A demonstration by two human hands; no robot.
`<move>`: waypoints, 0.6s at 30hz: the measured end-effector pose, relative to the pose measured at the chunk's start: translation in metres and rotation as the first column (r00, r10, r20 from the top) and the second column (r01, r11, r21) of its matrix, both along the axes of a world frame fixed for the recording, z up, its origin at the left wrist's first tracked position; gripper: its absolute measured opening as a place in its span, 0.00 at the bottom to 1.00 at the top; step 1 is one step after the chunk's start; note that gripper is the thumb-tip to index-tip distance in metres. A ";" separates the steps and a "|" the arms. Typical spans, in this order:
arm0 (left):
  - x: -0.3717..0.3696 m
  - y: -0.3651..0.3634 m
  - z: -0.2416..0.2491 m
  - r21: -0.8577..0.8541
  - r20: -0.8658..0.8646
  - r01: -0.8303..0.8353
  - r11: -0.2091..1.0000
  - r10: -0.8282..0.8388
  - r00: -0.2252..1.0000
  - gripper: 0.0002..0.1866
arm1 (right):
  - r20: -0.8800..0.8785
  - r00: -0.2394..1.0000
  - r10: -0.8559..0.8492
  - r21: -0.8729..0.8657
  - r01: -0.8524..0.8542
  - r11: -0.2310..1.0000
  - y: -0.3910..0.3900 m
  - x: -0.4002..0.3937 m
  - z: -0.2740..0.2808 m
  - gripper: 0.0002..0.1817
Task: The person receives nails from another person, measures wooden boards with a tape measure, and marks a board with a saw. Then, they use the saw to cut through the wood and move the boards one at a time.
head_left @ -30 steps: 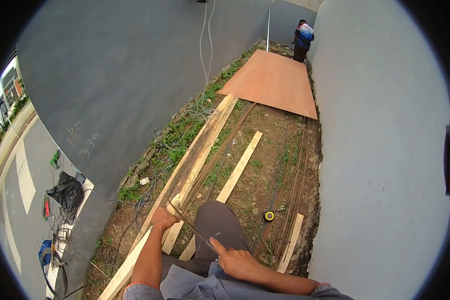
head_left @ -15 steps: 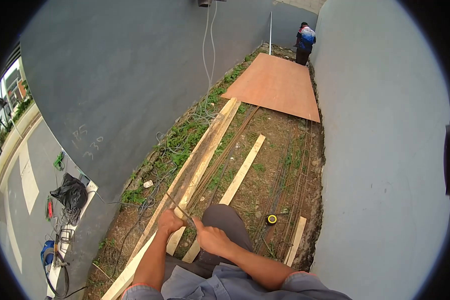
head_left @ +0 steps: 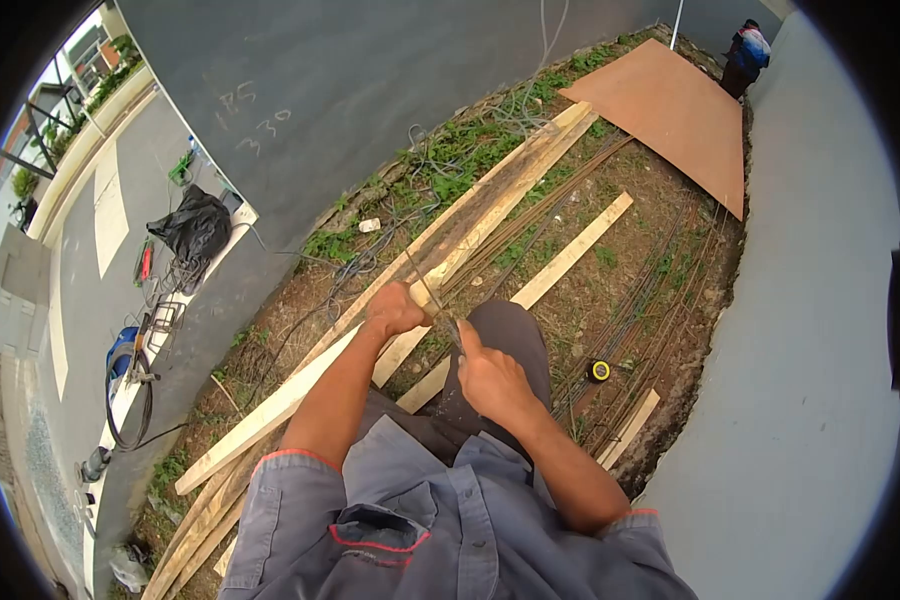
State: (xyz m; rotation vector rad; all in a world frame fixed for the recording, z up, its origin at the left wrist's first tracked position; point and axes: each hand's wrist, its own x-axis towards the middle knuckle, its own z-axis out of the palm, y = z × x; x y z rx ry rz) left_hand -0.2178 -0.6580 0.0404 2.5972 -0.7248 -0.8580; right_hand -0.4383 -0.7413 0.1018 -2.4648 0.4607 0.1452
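My left hand [head_left: 397,309] is closed round a pale wooden plank [head_left: 290,394] that slants from lower left toward my knee. Close to its right, my right hand [head_left: 491,378] grips a tool handle [head_left: 456,333]. A thin dark metal piece [head_left: 422,276] reaches from beside my hands up over the plank; whether it belongs to that tool I cannot tell. More long boards [head_left: 515,195] lie on the ground beyond. My knee [head_left: 515,335] is right beside the right hand.
A brown plywood sheet [head_left: 675,115] lies ahead, near a person [head_left: 747,58]. Rusty bars [head_left: 660,300] and a yellow tape measure [head_left: 598,371] are at the right. A black bag [head_left: 196,225] and coiled cable [head_left: 130,425] lie left, near the grey wall [head_left: 340,80].
The view has tilted down and turned left, so the scene sits further right and more planks show at lower left. My right hand is slightly further from my left.
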 end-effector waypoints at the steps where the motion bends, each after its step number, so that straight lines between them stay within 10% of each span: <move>1: 0.006 0.002 -0.009 0.018 0.000 -0.034 0.999 0.034 0.999 0.33 | -0.026 1.000 -0.010 -0.013 0.009 1.000 0.006 -0.038 0.020 0.33; 5: 0.003 -0.003 -0.017 0.043 -0.028 -0.061 0.997 0.063 0.998 0.33 | 0.051 0.998 -0.041 -0.044 0.044 0.998 0.011 -0.094 0.018 0.31; 11: 0.010 -0.005 -0.014 0.003 -0.029 -0.005 1.000 0.005 1.000 0.32 | 0.002 1.000 -0.016 -0.047 0.016 0.999 -0.009 0.023 -0.012 0.33; 18: 0.016 -0.006 -0.020 0.022 -0.005 -0.027 0.999 0.027 1.000 0.33 | 0.009 0.998 -0.068 0.007 0.068 0.998 0.006 -0.074 0.019 0.31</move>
